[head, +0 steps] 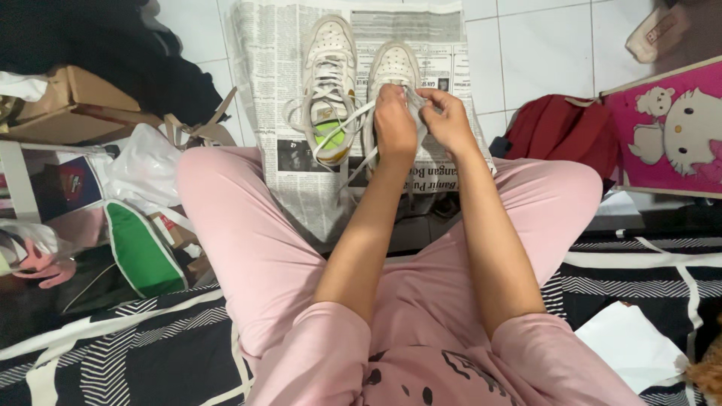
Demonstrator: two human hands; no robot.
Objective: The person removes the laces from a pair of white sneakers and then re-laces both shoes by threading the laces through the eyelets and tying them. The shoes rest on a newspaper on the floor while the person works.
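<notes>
My arms reach forward; my left hand (395, 120) and right hand (447, 120) pinch a white lace (353, 120) over the right sneaker (392, 66), mid-newspaper (278, 90), beside its twin (329, 83).

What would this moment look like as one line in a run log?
left hand: pinching lace | right hand: pinching lace | lace: white, on right-side sneaker | other sneaker: beside it, untouched | under both: newspaper

The person wears a pale pink short-sleeved top (421, 331) with a dark printed motif on the chest and matching pale pink trousers (241, 225); both forearms are bare.
</notes>
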